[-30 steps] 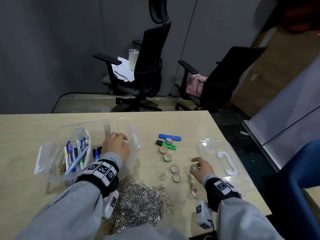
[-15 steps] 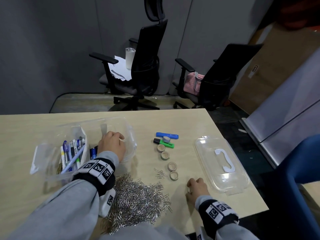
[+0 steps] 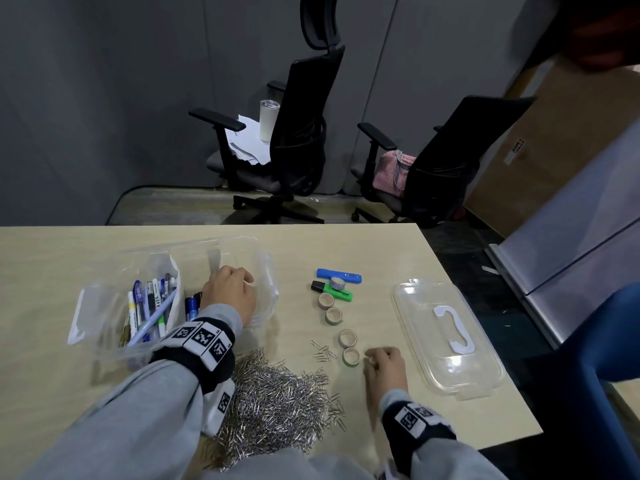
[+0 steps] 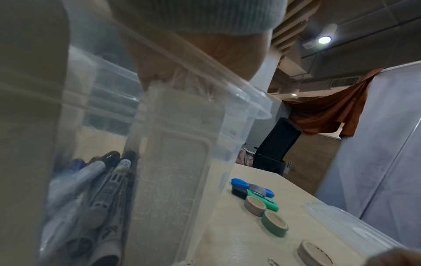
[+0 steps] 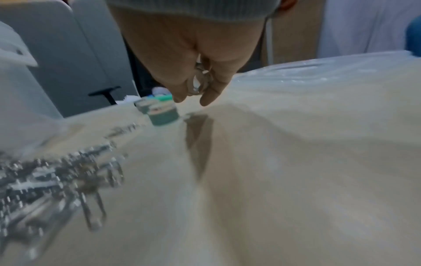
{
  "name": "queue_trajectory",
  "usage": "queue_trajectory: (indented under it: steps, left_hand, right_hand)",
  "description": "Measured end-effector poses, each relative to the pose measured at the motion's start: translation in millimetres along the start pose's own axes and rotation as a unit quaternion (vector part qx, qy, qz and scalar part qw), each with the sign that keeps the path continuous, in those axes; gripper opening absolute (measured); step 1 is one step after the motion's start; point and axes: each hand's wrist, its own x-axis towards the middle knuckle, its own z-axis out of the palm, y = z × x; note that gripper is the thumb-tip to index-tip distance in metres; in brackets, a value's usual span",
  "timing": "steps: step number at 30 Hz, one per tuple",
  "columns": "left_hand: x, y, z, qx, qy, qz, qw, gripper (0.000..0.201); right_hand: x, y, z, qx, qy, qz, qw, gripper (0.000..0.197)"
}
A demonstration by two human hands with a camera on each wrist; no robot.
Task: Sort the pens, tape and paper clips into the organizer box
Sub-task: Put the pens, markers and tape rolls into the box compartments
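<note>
Head: four loose tape rolls (image 3: 347, 337), two highlighters, paper-clip heap (image 3: 277, 407) on beige table (image 3: 398, 258); pens in clear plastic organizer box (image 3: 114, 344).
Left hand (image 3: 230, 294) curled over the box's rim; left wrist: palm (image 4: 193, 59) behind plastic. Right wrist: right hand (image 5: 193, 54) fingers pinch a clear tape roll (image 5: 200, 82).

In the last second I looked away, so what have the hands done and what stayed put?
The right hand drew back from beside the lid toward the person, then came to rest by the nearest tape roll; it holds a small clear roll in a curled grip. The left hand stayed on the box rim. Pens, tape rolls and paper clips did not move.
</note>
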Motion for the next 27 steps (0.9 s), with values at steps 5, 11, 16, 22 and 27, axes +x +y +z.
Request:
queue_trajectory:
  steps: [5, 11, 16, 22, 27]
  left_hand:
    - [0, 0, -1, -0.003, 0.003, -0.001, 1.0, 0.026]
    - [2, -2, 2, -0.009, 0.01, -0.001, 1.0, 0.025]
    - [1, -1, 1, -0.027, 0.018, -0.009, 0.999, 0.027]
    - [-1, 2, -1, -0.078, 0.031, -0.042, 0.996, 0.038]
    - [0, 4, -4, -0.105, 0.04, -0.08, 0.99, 0.051]
  right_hand:
    - [25, -34, 9, -0.009, -0.045, 0.008, 0.999, 0.034]
    - [25, -37, 19, -0.108, -0.109, 0.029, 0.988, 0.043]
    - [40, -44, 7, -0.045, -0.109, 0.1, 0.988, 0.028]
    - [58, -70, -21, 0.085, -0.131, 0.123, 0.98, 0.031]
    - [70, -136, -55, 0.205, -0.102, 0.035, 0.973, 0.028]
